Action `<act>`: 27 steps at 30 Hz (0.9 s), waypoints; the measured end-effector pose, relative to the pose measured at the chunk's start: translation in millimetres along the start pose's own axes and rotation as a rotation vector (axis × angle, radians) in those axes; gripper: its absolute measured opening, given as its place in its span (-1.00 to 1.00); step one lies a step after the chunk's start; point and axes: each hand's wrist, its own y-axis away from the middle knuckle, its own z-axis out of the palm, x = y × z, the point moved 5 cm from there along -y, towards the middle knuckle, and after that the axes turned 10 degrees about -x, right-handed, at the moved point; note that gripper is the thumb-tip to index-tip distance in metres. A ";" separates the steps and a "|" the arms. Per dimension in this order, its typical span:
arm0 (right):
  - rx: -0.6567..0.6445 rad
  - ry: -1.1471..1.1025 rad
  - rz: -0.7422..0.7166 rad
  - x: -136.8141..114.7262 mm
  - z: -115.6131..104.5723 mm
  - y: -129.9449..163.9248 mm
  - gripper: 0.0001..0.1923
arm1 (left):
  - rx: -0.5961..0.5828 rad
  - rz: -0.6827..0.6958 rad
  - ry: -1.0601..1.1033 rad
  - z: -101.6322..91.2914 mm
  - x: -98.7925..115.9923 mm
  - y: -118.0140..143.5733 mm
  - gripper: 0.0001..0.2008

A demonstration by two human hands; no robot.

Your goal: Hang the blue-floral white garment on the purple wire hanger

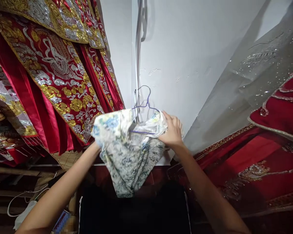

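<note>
My left hand (97, 148) was hidden behind the floral garment (128, 156), grip unclear. The garment hung from the purple hanger (146, 104) against the white wall (185, 58), long axis vertical, hem down. My right hand (172, 131) pinched its shoulder; I judged it could slip off there.

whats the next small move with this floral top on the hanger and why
Probably slide the floral garment further onto the purple wire hanger. The fabric is bunched, with one hanger shoulder bare above it. The right hand grips the cloth at that end; the left hand is hidden behind the fabric, so its hold cannot be judged.
</note>
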 end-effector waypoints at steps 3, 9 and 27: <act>0.016 0.035 0.062 4.1 -12.9 -18.4 0.01 | -0.033 -0.178 0.223 -7.6 -50.2 18.8 -0.37; -0.075 0.013 -0.119 -42.2 -15.1 -27.6 -0.04 | 0.110 -0.142 -0.032 17.7 -114.9 61.2 -0.45; -0.435 -1.219 0.391 -81.3 156.2 131.2 -0.68 | 0.103 -0.485 0.468 51.2 -118.7 126.1 -0.40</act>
